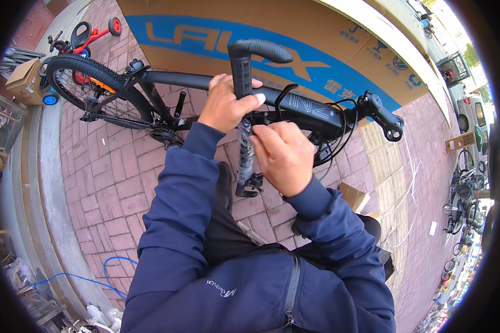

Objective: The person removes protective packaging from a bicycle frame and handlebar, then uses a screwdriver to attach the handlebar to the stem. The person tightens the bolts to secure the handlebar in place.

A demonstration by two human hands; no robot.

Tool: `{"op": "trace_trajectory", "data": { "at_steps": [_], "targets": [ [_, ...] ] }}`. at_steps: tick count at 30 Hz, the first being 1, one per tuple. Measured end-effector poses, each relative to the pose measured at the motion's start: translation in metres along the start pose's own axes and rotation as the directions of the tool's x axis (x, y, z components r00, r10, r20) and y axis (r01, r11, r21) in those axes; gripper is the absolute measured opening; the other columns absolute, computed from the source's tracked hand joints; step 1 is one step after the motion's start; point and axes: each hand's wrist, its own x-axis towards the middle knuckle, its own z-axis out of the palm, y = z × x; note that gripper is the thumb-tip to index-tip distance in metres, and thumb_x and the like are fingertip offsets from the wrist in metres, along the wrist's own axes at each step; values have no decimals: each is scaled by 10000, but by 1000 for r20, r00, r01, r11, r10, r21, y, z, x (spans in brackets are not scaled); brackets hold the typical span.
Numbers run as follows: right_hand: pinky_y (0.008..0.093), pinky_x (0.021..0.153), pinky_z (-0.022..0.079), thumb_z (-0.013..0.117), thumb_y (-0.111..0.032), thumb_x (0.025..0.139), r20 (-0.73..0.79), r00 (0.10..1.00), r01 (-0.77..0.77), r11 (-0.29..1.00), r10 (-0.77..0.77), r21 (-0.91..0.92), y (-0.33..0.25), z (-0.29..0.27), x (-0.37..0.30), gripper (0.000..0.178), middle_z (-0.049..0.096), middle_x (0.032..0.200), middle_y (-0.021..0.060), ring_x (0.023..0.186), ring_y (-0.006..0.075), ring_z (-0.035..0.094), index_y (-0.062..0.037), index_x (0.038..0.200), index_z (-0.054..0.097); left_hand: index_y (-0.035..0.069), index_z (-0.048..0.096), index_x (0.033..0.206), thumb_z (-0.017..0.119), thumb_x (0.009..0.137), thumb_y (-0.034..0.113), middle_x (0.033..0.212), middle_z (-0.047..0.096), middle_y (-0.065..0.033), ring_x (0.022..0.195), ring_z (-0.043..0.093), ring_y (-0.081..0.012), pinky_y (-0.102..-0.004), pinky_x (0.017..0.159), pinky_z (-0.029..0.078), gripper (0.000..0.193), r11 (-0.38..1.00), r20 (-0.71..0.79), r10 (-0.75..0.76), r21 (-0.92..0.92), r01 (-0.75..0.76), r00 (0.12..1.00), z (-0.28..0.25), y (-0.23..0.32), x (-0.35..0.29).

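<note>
A black bicycle handlebar [244, 152], detached from the stem, runs crosswise in front of me, clear plastic film wrapped round its middle. My left hand [226, 104] is closed round it just below the black rubber grip [241, 75], thumb pressed on top. My right hand [286, 155] is pinched beside the bar, close to the brake lever [282, 102]; whatever is between its fingertips is hidden. Behind the hands stands a black bicycle frame [183, 79]. Its stem [384, 117] sits at the right, and black cables [353, 119] loop from the frame near it.
A large brown and blue carton [200, 41] stands behind the bicycle. The rear wheel [75, 83] is at the left, near a red children's tricycle [97, 36]. A blue hose [75, 275] lies at lower left, and a small cardboard piece [354, 197] on the brick paving by my right arm.
</note>
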Motion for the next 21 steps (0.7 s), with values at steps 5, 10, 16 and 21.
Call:
{"op": "trace_trajectory", "data": {
  "at_steps": [5, 10, 16, 21],
  "targets": [
    [363, 574, 486, 722, -139, 772, -18, 1000, -10, 968, 6, -253, -5, 43, 2, 166, 532, 779, 38, 689, 236, 576, -118, 903, 622, 47, 727, 997, 690, 803, 346, 909, 757, -102, 1073, 622, -267, -429, 1059, 284, 358, 1000, 4, -27, 2, 27, 1000, 0, 0, 3],
    [354, 557, 486, 639, -114, 732, -52, 999, -23, 944, 6, -329, 0, 54, -3, 89, 500, 753, 32, 698, 223, 570, -128, 775, 562, 53, 743, 957, 685, 796, 372, 970, 732, -128, 1067, 617, -286, -428, 1045, 295, 362, 999, -50, 16, 28, -15, 999, 4, -2, 4],
    [358, 564, 501, 683, -93, 724, 65, 998, 31, 960, -13, -278, 2, 56, -11, 122, 511, 770, 43, 704, 225, 589, -121, 766, 571, 49, 746, 969, 679, 781, 398, 997, 728, -137, 1075, 614, -296, -427, 1052, 292, 402, 1000, -5, -7, 26, 7, 1000, 4, -5, 5],
    [372, 590, 528, 660, -88, 751, 113, 987, 128, 980, -112, -152, 5, 58, -25, 128, 533, 820, 71, 747, 237, 621, -96, 802, 543, 56, 749, 982, 676, 770, 389, 989, 726, -145, 1080, 612, -298, -431, 1071, 283, 402, 999, -38, -10, 52, 12, 999, 7, -6, 4]
  ]
}}
